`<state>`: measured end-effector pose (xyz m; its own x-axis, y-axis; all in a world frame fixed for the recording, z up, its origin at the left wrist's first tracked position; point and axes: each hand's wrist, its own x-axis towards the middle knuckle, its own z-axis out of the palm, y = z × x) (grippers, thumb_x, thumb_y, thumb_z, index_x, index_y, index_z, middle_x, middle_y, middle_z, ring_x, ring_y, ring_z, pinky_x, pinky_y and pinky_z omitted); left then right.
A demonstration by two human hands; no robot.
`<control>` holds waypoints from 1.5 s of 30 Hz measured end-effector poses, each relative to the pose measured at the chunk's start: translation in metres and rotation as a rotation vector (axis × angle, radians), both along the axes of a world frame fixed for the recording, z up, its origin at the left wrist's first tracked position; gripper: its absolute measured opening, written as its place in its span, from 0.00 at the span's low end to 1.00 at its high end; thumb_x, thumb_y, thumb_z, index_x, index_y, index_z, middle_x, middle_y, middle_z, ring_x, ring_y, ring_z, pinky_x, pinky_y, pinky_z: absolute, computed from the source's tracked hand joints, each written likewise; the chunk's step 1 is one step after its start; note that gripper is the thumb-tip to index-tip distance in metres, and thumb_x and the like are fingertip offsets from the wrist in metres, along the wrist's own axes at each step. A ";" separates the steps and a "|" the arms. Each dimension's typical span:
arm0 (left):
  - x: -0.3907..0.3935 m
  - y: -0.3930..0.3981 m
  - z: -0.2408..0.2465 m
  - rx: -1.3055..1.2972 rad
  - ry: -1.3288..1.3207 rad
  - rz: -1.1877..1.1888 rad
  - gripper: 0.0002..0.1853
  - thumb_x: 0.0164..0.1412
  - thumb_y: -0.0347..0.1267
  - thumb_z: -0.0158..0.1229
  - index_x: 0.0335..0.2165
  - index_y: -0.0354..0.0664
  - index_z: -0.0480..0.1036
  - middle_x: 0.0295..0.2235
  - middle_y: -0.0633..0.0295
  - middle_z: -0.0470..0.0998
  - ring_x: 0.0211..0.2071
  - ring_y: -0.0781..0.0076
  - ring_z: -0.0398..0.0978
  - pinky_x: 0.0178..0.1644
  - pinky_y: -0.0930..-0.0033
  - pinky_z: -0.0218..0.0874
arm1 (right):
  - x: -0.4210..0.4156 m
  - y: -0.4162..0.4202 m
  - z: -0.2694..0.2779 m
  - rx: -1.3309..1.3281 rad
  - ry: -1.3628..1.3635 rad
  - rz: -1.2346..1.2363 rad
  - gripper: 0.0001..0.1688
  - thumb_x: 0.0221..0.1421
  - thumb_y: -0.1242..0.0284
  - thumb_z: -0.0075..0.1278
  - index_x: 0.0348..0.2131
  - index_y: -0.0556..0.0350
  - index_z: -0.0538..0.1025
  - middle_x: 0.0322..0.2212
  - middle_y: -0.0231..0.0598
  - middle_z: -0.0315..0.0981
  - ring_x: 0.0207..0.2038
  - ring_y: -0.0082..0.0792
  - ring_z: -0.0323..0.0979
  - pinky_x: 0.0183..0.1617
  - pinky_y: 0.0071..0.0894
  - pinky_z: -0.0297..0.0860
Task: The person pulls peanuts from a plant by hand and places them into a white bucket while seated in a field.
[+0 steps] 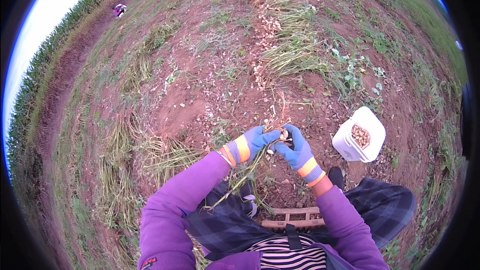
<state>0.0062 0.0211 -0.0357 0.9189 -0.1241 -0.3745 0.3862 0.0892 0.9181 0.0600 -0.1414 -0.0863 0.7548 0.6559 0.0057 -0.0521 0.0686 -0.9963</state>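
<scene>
My left hand (257, 143), in a blue work glove with an orange and grey cuff, grips a pulled peanut plant (245, 178). Its green stems trail down toward my lap, and its roots stick up beyond the fist. My right hand (297, 149), gloved alike, is at the root end, with its fingers curled around a few pale peanut pods (284, 134). Whether the pods are still attached to the plant cannot be made out. To the right of my right hand stands a white plastic bucket (343, 143), with peanuts (360, 136) inside it.
A row of uprooted peanut plants (296, 50) runs away ahead, pods to the left. Heaps of stems (118, 165) lie at left. A low wooden seat (294, 217) is between my legs. Far left, a person (119, 9) is near tall green crops (71, 17).
</scene>
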 end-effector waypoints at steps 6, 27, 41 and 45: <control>-0.004 0.000 -0.005 -0.093 0.038 -0.011 0.24 0.56 0.45 0.51 0.43 0.38 0.69 0.36 0.63 0.74 0.35 0.77 0.71 0.39 0.73 0.62 | -0.002 -0.001 -0.007 0.088 0.358 0.160 0.27 0.48 0.67 0.52 0.46 0.58 0.63 0.34 0.35 0.71 0.32 0.22 0.70 0.27 0.20 0.68; -0.001 -0.014 -0.014 -0.043 0.030 0.130 0.14 0.52 0.33 0.59 0.38 0.39 0.71 0.22 0.68 0.71 0.22 0.80 0.65 0.26 0.77 0.56 | 0.009 -0.014 -0.004 0.137 0.193 0.116 0.18 0.49 0.82 0.46 0.43 0.59 0.69 0.30 0.24 0.68 0.27 0.16 0.61 0.29 0.19 0.60; 0.002 -0.020 -0.017 0.054 0.026 0.066 0.20 0.50 0.31 0.59 0.43 0.38 0.68 0.26 0.66 0.74 0.22 0.82 0.66 0.24 0.79 0.57 | 0.042 -0.023 -0.029 -0.197 -0.841 -0.017 0.12 0.42 0.84 0.47 0.33 0.59 0.70 0.26 0.42 0.69 0.25 0.40 0.69 0.30 0.30 0.65; 0.008 -0.021 0.001 -0.019 0.030 0.050 0.26 0.49 0.24 0.56 0.48 0.34 0.60 0.38 0.54 0.75 0.31 0.75 0.73 0.25 0.77 0.61 | 0.117 -0.076 -0.090 -0.069 -0.060 -0.272 0.10 0.49 0.82 0.46 0.34 0.60 0.73 0.23 0.26 0.69 0.25 0.17 0.65 0.29 0.15 0.63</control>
